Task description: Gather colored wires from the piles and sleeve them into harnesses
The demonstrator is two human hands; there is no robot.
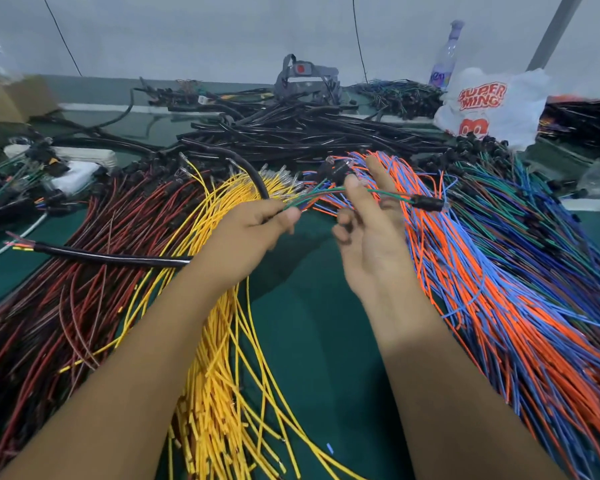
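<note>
1. At the centre of the head view, a small bundle of wires [323,195], green among them, is pinched at the left hand [257,223] beside a black sleeve [253,174] that curves away toward 11 o'clock.
2. The right hand [368,237] is half open; its thumb and forefinger pinch the same wires, which run on toward 3 o'clock to a black connector [428,203].
3. Gathering is judged under way; next, the ends must be aligned for sleeving.
4. Bare green mat [309,341] lies at 6 o'clock, edged by the yellow pile [222,358] and the orange-blue pile [499,323].
</note>
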